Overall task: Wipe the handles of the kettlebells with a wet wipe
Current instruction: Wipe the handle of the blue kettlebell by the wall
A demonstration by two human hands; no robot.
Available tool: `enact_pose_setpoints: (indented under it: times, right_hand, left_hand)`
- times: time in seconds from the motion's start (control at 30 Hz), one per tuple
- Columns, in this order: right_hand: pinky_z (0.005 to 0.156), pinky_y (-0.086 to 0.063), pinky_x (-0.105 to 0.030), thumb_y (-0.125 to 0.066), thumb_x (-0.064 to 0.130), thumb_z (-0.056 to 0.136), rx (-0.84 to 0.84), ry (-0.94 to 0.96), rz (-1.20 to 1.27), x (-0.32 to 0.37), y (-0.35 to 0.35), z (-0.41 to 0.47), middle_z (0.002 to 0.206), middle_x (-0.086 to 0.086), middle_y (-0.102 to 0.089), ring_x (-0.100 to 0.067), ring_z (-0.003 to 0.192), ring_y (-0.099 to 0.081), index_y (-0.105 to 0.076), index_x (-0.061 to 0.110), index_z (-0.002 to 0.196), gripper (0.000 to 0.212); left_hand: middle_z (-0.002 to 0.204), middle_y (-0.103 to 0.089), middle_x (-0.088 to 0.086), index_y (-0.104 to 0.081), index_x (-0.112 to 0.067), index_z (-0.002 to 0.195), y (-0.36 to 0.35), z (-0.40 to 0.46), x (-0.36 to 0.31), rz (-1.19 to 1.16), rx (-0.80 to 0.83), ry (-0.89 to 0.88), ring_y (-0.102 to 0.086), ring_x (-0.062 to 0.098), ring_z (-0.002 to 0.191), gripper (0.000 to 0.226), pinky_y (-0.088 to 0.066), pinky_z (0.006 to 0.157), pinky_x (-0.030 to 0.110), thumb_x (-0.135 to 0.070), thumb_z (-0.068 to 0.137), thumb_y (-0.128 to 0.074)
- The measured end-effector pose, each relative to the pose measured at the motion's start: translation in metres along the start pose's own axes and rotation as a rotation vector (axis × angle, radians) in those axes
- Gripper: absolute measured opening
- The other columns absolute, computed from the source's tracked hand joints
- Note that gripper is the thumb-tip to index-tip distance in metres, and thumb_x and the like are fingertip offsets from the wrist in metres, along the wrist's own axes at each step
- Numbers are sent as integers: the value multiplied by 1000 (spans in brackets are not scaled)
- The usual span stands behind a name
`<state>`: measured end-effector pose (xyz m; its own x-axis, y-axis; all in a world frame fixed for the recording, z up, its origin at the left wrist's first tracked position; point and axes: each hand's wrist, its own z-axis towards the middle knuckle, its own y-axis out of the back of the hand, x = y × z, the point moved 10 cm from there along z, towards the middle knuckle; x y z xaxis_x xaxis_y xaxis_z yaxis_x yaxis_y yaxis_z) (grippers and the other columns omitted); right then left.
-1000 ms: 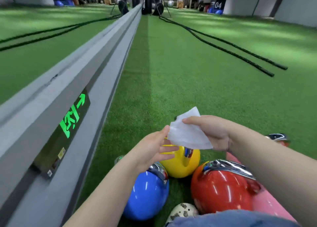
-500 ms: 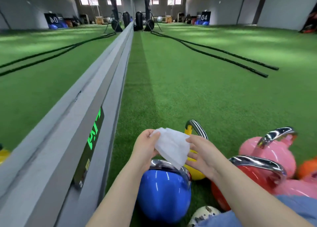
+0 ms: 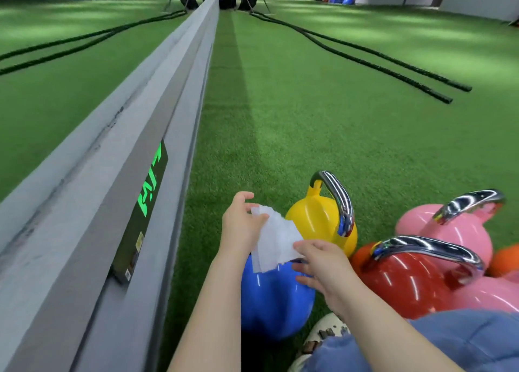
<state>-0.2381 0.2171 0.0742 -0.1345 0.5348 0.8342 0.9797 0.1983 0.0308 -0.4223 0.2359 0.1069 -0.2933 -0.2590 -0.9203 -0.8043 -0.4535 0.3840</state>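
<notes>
A white wet wipe (image 3: 276, 239) is stretched between my two hands above the blue kettlebell (image 3: 273, 301), whose handle is hidden under the wipe and hands. My left hand (image 3: 241, 228) pinches the wipe's upper left edge. My right hand (image 3: 323, 267) pinches its lower right corner. Just beyond stands the yellow kettlebell (image 3: 317, 217) with its chrome handle (image 3: 339, 200) upright. To the right sit the red kettlebell (image 3: 404, 284) with a chrome handle (image 3: 429, 249) and a pink kettlebell (image 3: 446, 231).
A grey low wall (image 3: 134, 135) with a green lit exit sign (image 3: 148, 189) runs along the left. Green turf (image 3: 309, 104) stretches ahead, with two black battle ropes (image 3: 379, 59) lying on it. An orange kettlebell (image 3: 505, 259) peeks at the right edge. My shoe (image 3: 325, 335) is near the blue kettlebell.
Both hands have lowered the wipe onto the top of the blue kettlebell and spread it wider. The view has tilted down slightly.
</notes>
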Motion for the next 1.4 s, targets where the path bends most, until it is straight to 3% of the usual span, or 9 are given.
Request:
enact_pose_setpoints:
  times: [0.17, 0.27, 0.33, 0.43, 0.5, 0.7, 1.03, 1.3, 1.4]
  right_hand:
    - [49, -37, -19, -49, 18, 90, 6, 52, -318, -5, -5, 6, 68, -1, -49, -14, 59, -52, -56, 15, 85, 9]
    - [51, -34, -23, -50, 16, 87, -8, 75, -416, -4, -3, 10, 63, -8, -45, -19, 62, -46, -56, 14, 79, 10]
    - [56, -32, -27, -49, 14, 84, -44, 85, -451, -3, 3, 13, 63, -10, -42, -19, 61, -41, -51, 14, 70, 14]
    - [59, -34, -31, -48, 20, 84, -178, 174, -642, 11, 21, 16, 62, -7, -51, -26, 61, -46, -42, 16, 60, 25]
    - [64, -38, -33, -48, 23, 86, -279, 269, -793, 27, 28, 15, 85, -10, -60, -30, 77, -55, -49, 19, 70, 16]
    - [89, -41, -31, -42, 9, 90, -127, 519, -847, 43, -8, 17, 119, -6, -61, -25, 111, -54, -57, 15, 118, 32]
    - [96, -38, -41, -34, 23, 98, 85, 700, -1225, 39, -61, 20, 113, -1, -64, -25, 105, -54, -53, 25, 121, 30]
    - [106, -25, -39, -35, 39, 98, 154, 724, -1673, 43, -92, 25, 113, -3, -62, -25, 114, -49, -53, 21, 114, 30]
    - [103, -27, -37, -37, 42, 97, 116, 753, -1761, 45, -107, 22, 110, -3, -63, -24, 113, -48, -55, 20, 110, 31]
  left_hand:
    - [124, -53, 7, -58, -8, 115, -8, -21, -30, 329, -138, -459, -47, 23, 117, 35, -25, 95, 14, 1, 81, -62]
    - [99, -67, 8, -68, -7, 91, -36, -38, -43, 419, -38, -691, -62, 28, 93, 19, -43, 84, 26, -9, 80, -53]
    - [82, -70, 4, -70, -12, 81, -60, -42, -35, 522, 52, -754, -67, 26, 76, 32, -53, 66, 33, -26, 80, -40]
    - [58, -59, -4, -61, -25, 62, -82, -42, -16, 878, 21, -775, -59, 22, 55, 38, -36, 53, 28, -38, 84, -32]
    - [50, -51, -5, -52, -25, 54, -82, -46, -17, 986, -92, -796, -52, 20, 48, 38, -22, 54, 28, -37, 85, -34]
    - [52, -47, 0, -51, -19, 58, -64, -56, -25, 803, -312, -881, -47, 24, 50, 34, -25, 59, 34, -28, 89, -41]
    - [50, -49, 2, -50, -15, 52, -24, -31, 6, 646, -402, -696, -47, 27, 49, 35, -24, 56, 33, -23, 85, -41]
    - [57, -54, 11, -55, -5, 59, -8, -16, 43, 241, -366, -548, -52, 30, 54, 42, -39, 54, 39, -22, 85, -28]
    - [63, -56, 8, -59, -4, 64, -1, -10, 72, -70, -347, -318, -52, 28, 63, 48, -39, 59, 37, -34, 81, -25]
